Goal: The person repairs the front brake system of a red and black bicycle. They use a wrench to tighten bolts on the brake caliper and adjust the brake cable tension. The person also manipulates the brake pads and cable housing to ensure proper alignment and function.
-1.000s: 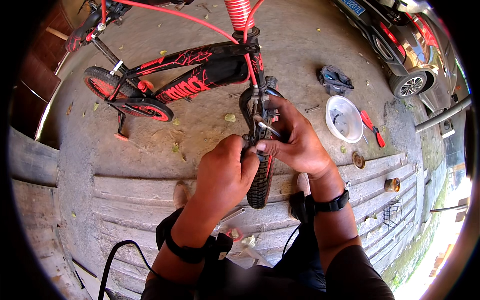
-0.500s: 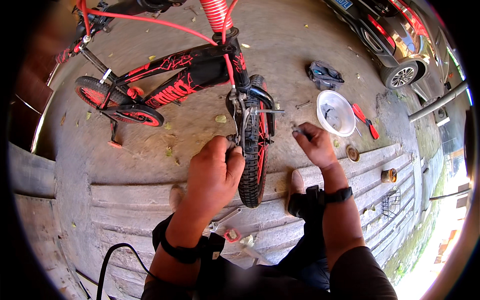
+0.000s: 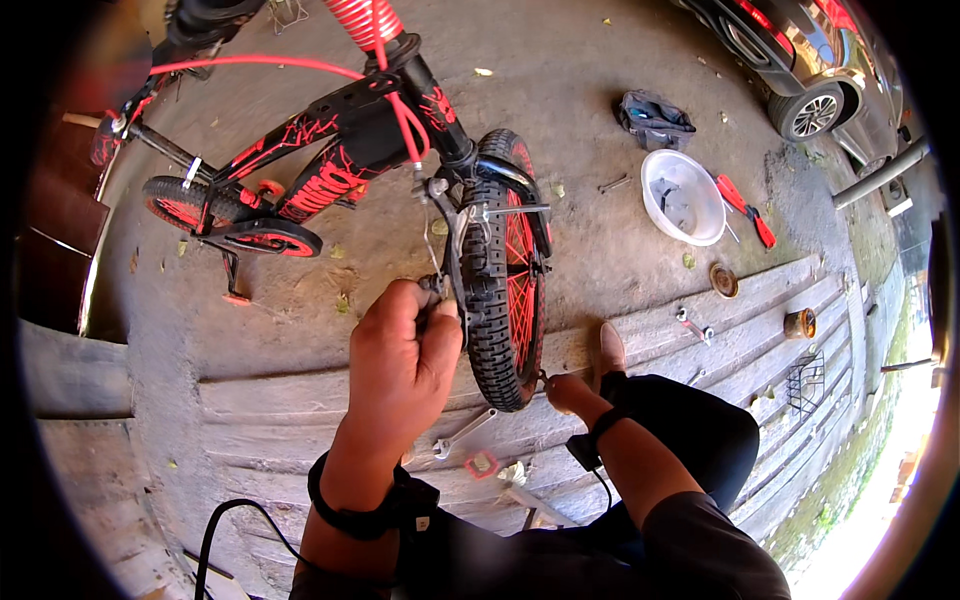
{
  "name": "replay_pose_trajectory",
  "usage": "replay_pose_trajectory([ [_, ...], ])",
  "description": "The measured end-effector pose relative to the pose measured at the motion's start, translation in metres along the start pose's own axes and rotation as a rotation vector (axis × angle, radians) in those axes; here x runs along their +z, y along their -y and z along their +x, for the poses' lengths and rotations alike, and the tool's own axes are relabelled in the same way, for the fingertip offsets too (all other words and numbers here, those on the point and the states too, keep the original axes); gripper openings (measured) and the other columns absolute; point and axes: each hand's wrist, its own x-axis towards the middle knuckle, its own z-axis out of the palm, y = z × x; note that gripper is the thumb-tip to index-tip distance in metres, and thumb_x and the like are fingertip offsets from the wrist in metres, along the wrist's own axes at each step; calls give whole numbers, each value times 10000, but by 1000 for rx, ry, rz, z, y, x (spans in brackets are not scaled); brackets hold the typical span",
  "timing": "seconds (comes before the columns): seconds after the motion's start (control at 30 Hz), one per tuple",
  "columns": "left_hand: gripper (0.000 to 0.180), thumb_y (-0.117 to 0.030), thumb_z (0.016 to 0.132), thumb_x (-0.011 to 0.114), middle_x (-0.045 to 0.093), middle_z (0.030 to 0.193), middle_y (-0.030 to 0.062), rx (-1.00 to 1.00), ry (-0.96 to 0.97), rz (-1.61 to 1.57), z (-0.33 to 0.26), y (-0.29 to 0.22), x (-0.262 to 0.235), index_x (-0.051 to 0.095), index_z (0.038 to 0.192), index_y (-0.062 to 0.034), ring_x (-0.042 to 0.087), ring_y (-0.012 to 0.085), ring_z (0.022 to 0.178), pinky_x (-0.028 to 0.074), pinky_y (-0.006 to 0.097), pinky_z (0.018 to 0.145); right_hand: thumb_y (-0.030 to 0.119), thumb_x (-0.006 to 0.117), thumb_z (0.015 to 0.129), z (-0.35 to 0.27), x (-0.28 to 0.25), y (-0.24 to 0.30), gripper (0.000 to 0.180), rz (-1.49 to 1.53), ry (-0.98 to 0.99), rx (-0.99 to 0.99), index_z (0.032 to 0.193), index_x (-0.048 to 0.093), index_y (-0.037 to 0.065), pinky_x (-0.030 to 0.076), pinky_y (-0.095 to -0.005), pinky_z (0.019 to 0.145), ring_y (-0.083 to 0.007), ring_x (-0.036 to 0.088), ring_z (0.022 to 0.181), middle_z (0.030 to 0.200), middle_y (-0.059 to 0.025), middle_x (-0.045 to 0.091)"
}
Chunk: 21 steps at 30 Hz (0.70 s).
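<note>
Holding the small dark part [image 3: 431, 284] at the left of the front wheel [image 3: 488, 300], below the brake [image 3: 458, 238], calls for a light, even pinch that doesn't twist it. The left hand [image 3: 395, 345] has its thumb and forefinger closed on that part; the right hand [image 3: 572, 394] curls its fingers beside the wheel's lower edge, their grip unclear.

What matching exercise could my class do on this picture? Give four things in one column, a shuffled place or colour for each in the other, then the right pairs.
Things:
1. Left hand
2. Basin
3. Front wheel spokes
4. Bag

Places and colours:
A. Red
B. Dark grey
C. At the brake arm
D. Whitish

Pairs: 1-C, 2-D, 3-A, 4-B
</note>
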Motion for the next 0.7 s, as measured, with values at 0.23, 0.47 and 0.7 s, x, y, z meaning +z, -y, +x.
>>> replay_pose_trajectory([
  [0.23,125,-38,914,537,526,650,16,-13,4,48,-2,1,-5,484,804,-9,490,70,544,425,241,500,133,573,760,-12,8,2,218,79,131,113,886,694,2,517,-460,791,-393,653,895,909,-234,671],
  [0.47,156,-50,892,592,490,581,57,-72,-20,-76,0,-5,1,479,793,-5,453,108,515,386,284,480,251,635,745,-7,-18,-15,276,31,-55,-3,916,694,43,544,-405,737,-337,677,831,854,-172,695],
  [0.7,170,-86,883,601,515,626,138,-42,-35,-38,-5,5,-2,476,804,-2,495,257,522,405,363,509,159,627,879,-112,-284,103,203,547,-164,-326,961,634,-26,527,-294,737,-159,662,803,839,-90,669],
])
